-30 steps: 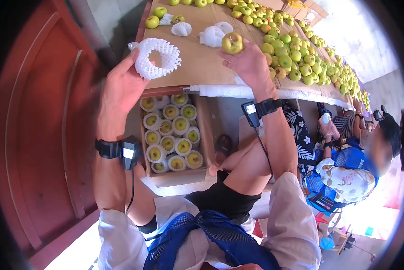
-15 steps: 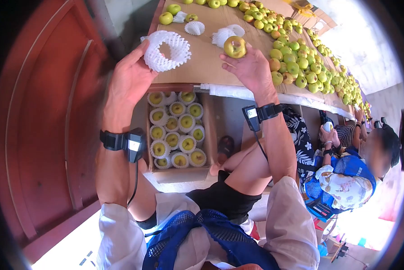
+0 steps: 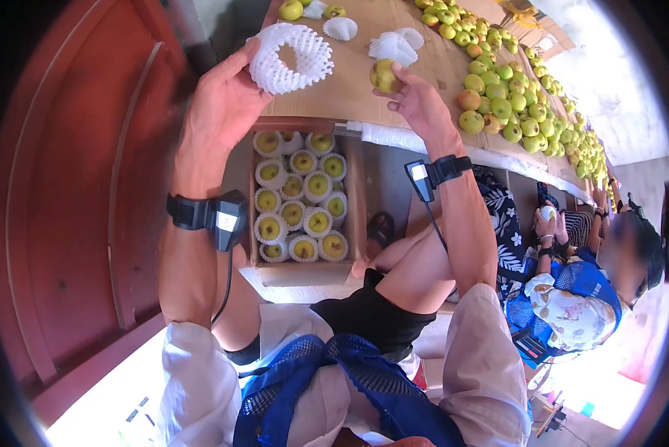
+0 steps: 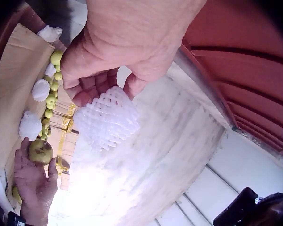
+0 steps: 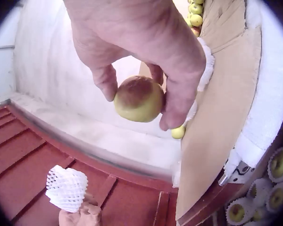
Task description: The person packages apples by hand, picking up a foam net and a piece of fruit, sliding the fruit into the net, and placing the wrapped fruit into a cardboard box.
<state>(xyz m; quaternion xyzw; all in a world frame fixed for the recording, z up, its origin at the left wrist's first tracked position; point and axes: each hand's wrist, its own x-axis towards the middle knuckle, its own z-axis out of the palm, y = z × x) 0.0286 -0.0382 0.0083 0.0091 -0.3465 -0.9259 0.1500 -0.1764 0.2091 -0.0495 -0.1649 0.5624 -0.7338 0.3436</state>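
Observation:
My left hand (image 3: 226, 100) holds a white foam net sleeve (image 3: 290, 59) by its side, its round mouth spread wide in the head view. In the left wrist view the sleeve (image 4: 108, 120) hangs from the fingers and thumb. A yellow-green apple with a reddish-brown patch (image 5: 139, 99) sits pinched between the fingertips of my right hand (image 3: 426, 108). Both hands are raised over the near edge of the cardboard-covered table (image 3: 334, 106), the apple a little to the right of the sleeve.
Below the table edge stands a cardboard box (image 3: 297, 275) of sleeved apples. Loose apples (image 3: 513, 97) are heaped at the table's right, and spare foam sleeves (image 3: 394, 48) lie farther back. A red panelled door (image 3: 88, 186) is at the left. Another person (image 3: 572, 290) sits at the right.
The apple has been turned in my right fingers, showing its side now. Both hands keep their holds, and the left with the sleeve has shifted slightly up and right in the head view.

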